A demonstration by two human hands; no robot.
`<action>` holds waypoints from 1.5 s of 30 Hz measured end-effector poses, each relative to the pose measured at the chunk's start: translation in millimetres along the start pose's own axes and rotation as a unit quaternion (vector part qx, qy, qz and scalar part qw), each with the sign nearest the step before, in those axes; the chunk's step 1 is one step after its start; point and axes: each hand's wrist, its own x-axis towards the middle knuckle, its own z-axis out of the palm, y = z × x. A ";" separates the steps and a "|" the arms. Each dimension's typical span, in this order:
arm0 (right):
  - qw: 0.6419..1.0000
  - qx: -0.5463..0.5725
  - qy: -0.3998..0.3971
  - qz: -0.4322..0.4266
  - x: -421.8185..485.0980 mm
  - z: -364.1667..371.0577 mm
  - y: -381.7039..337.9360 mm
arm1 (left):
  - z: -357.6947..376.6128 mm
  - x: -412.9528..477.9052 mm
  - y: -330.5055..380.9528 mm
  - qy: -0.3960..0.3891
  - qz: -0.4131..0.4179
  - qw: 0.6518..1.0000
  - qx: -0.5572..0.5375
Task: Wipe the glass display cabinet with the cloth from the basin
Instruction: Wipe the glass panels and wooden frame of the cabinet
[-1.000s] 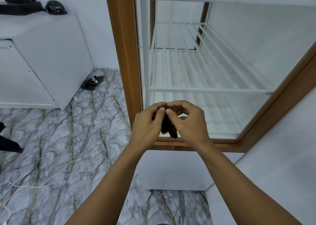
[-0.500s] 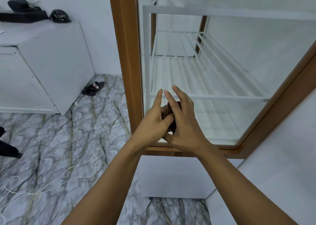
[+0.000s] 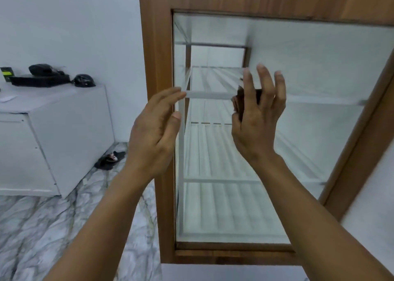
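Two hands: left hand (image 3: 153,129), right hand (image 3: 259,118). One cloth (image 3: 239,103), one glass cabinet (image 3: 157,46), one white cupboard (image 3: 53,135) far left, one sandal (image 3: 109,160).

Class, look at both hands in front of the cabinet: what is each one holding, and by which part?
The right hand holds the dark cloth, bunched against its palm behind the fingers. The left hand is open and holds nothing.

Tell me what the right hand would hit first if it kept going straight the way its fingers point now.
Most likely the glass pane of the display cabinet. The right hand, holding the dark cloth, points up and forward at it with nothing visible between. Depth is unclear, so the cloth may already be nearly touching.
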 end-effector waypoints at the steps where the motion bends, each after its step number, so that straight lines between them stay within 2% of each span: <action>1: 1.000 -0.015 0.024 0.013 16.4 3.4 4.4 | -2.0 13.5 -0.9 0.009 0.023 0.999 0.035; 4: 0.995 -0.002 0.087 0.039 59.6 12.6 14.9 | -2.4 50.3 -6.5 0.036 0.079 0.989 0.116; 7: 0.994 0.017 0.110 0.021 86.2 21.2 15.9 | 3.3 81.4 -13.1 0.050 0.120 0.979 0.160; 12: 0.994 -0.034 0.104 -0.029 95.9 37.4 8.2 | 23.6 106.1 -26.1 0.093 0.149 0.941 0.288; 15: 0.993 -0.070 0.056 -0.082 84.1 39.5 1.3 | 31.7 108.7 -31.1 0.124 0.150 0.921 0.338; 17: 0.992 -0.071 0.031 -0.097 77.1 37.1 3.9 | 32.9 109.5 -32.5 0.131 0.159 0.916 0.344; 20: 0.989 -0.071 0.068 -0.112 69.9 35.1 20.4 | 32.2 109.8 -33.1 0.133 0.168 0.915 0.342; 24: 0.993 -0.032 0.098 -0.058 61.1 38.3 24.5 | 31.8 109.5 -32.7 0.133 0.169 0.915 0.341; 26: 0.995 -0.041 0.066 -0.057 60.7 42.4 5.6 | 31.9 110.3 -32.9 0.133 0.171 0.913 0.346; 30: 0.991 -0.050 -0.032 -0.122 57.1 42.8 -15.8 | 27.1 104.8 -40.5 0.124 0.194 0.907 0.354; 32: 0.994 -0.086 -0.012 -0.059 54.0 36.9 1.9 | 24.0 99.5 -47.1 0.122 0.209 0.910 0.338; 35: 0.989 -0.107 0.051 0.090 56.3 29.0 24.0 | 23.1 96.0 -51.7 0.126 0.220 0.915 0.314; 36: 0.988 -0.099 0.063 0.104 60.2 30.7 20.0 | 23.8 96.1 -51.7 0.127 0.221 0.916 0.311; 38: 0.996 -0.060 0.050 0.047 69.1 42.9 -5.6 | 24.5 96.9 -51.2 0.126 0.223 0.915 0.311; 41: 0.989 -0.021 -0.026 -0.147 66.6 60.3 -48.8 | 23.8 95.8 -53.2 0.130 0.217 0.917 0.309; 42: 0.982 -0.025 -0.041 -0.184 62.6 61.0 -48.8 | 23.9 93.8 -54.6 0.131 0.214 0.919 0.304; 43: 0.981 -0.032 -0.044 -0.184 58.9 58.2 -40.7 | 24.2 91.6 -56.5 0.131 0.214 0.922 0.296; 45: 0.995 -0.066 -0.011 -0.079 46.2 46.7 -10.7 | 25.5 85.8 -60.6 0.126 0.215 0.929 0.274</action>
